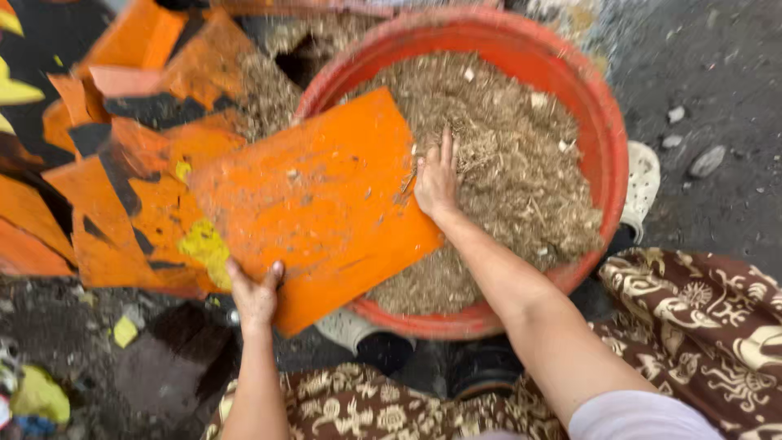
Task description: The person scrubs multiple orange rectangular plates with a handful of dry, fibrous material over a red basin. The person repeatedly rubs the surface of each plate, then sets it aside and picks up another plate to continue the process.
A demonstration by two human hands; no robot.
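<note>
Head camera looks straight down on a red plastic tub (pixel 607 147) filled with dry, tan, chopped fibrous material (pixel 505 163). An orange flat panel (pixel 318 204) lies tilted across the tub's left rim, speckled with bits of the same stuff. The left hand (pixel 254 295) grips the panel's lower edge, fingers curled over it, thumb side blurred. The right hand (pixel 437 178) rests open on the material just beside the panel's right edge, fingers spread flat, holding nothing. Torn orange sheets (pixel 122 163) pile up at left on dark ground (pixel 717 65); patterned brown fabric (pixel 700 318) covers the person's lap.
</note>
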